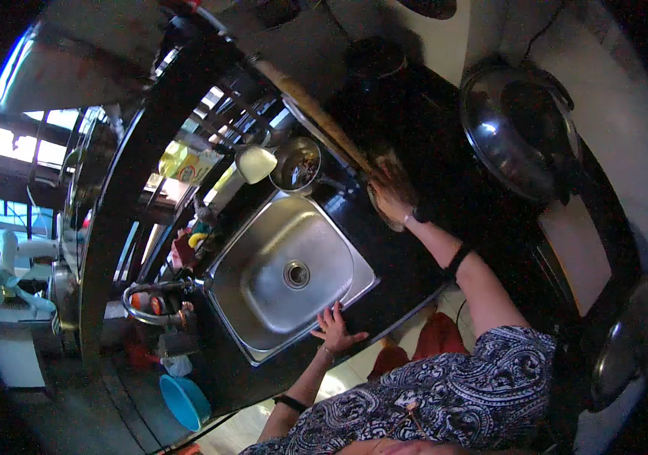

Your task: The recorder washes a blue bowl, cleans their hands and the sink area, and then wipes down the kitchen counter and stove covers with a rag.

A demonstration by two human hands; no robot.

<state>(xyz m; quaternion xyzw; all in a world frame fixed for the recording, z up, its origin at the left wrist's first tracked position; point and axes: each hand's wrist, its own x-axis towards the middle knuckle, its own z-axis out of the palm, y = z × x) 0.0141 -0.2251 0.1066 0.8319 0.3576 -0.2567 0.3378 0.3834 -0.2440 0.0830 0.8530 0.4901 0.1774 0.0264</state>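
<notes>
My left hand (pixel 337 334) is at the near rim of a stainless steel sink (pixel 278 256), with its fingers spread and nothing in it. The basin holds no dishes, and its drain (pixel 296 274) shows in the middle. Farther right, my right hand (pixel 393 196) reaches over the dark countertop (pixel 358 239) beside the sink. It is against a thin, curved-edged item, partly hidden under the hand and too dark to name. Whether the fingers grip it I cannot tell. Beyond the sink's far corner stands a metal pan (pixel 296 165) with dark bits inside, next to a pale yellow cup-like container (pixel 255 164).
A curved faucet (pixel 147 304) rises on the sink's left side, near bottles and a sponge-like yellow item (pixel 197 240). A blue plastic basin (pixel 185 402) stands lower left. A large domed metal vessel or lid (pixel 520 133) is at upper right. A yellow-labelled pack (pixel 187 162) is by the window.
</notes>
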